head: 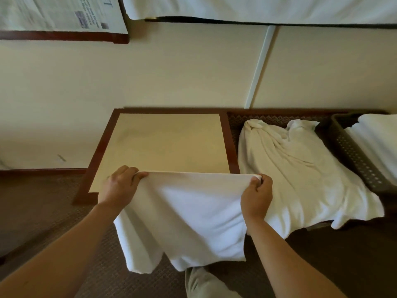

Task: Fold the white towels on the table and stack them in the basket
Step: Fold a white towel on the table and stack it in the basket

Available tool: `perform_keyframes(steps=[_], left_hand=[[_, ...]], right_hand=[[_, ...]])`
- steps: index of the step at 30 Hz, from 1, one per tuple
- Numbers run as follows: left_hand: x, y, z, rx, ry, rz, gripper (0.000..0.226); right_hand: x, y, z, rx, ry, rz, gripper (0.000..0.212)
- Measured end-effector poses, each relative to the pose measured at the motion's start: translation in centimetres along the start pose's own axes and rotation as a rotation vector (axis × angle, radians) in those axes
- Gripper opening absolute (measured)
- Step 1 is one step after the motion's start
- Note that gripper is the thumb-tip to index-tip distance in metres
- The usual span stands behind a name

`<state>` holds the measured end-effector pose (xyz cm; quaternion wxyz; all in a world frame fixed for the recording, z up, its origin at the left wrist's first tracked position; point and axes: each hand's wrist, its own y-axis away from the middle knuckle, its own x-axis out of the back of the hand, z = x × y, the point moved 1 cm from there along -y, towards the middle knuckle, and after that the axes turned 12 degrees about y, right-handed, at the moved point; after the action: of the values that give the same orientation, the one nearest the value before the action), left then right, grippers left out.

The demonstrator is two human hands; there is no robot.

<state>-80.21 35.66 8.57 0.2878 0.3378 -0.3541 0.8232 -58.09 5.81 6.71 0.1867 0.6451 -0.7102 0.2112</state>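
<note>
A white towel (pixel 184 216) hangs spread between my two hands over the near edge of the beige table (pixel 163 143). My left hand (pixel 119 186) grips its top left corner and my right hand (pixel 256 193) pinches its top right corner. The lower part of the towel droops below the table edge. To the right lies a crumpled heap of white towels (pixel 300 173). At the far right stands a dark woven basket (pixel 354 155) holding folded white towels (pixel 376 138).
The table has a dark red wooden frame (pixel 233 145) and stands against a cream wall (pixel 150 72). A framed newspaper (pixel 60 16) hangs at the upper left. Brown carpet (pixel 43 211) lies to the left. My trouser leg (pixel 204 284) shows below the towel.
</note>
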Motion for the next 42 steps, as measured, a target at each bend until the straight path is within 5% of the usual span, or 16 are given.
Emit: perform_keyframes(steps=[10,23,30,34,36,39,42], left_hand=[[-9.2,-21.8,-4.1,0.147,-0.179,-0.441,0.040],[-22.0,-43.2,-10.8,0.087,-0.336,-0.627,0.062],[-25.9,-45.9,-11.9,0.164,-0.276,-0.591,0.050],[-25.7,-46.0,-12.7,0.358,-0.049,-0.598,0.045],[-24.6,-46.1,-13.6,0.412,0.079,-0.620,0.041],[-22.8,-46.0,-15.8,0.498,0.274,-0.663,0.041],[-20.6,-45.3,-17.4,0.666,0.632,-0.729,0.066]], right_hand=[[-14.6,-16.6,-2.5,-0.048,0.212,-0.005,0.023],[-32.0,-38.4,-5.6,0.034,0.401,-0.120,0.024],[-34.4,-41.0,-5.0,0.095,0.499,-0.029,0.034],[-34.8,-39.4,-6.8,-0.019,0.741,0.051,0.041],[-35.7,-35.6,-9.3,0.083,0.811,0.070,0.046],[-39.4,-25.6,-13.0,0.544,0.800,-0.300,0.047],[-44.0,-17.7,-15.2,0.673,0.843,-0.668,0.055]])
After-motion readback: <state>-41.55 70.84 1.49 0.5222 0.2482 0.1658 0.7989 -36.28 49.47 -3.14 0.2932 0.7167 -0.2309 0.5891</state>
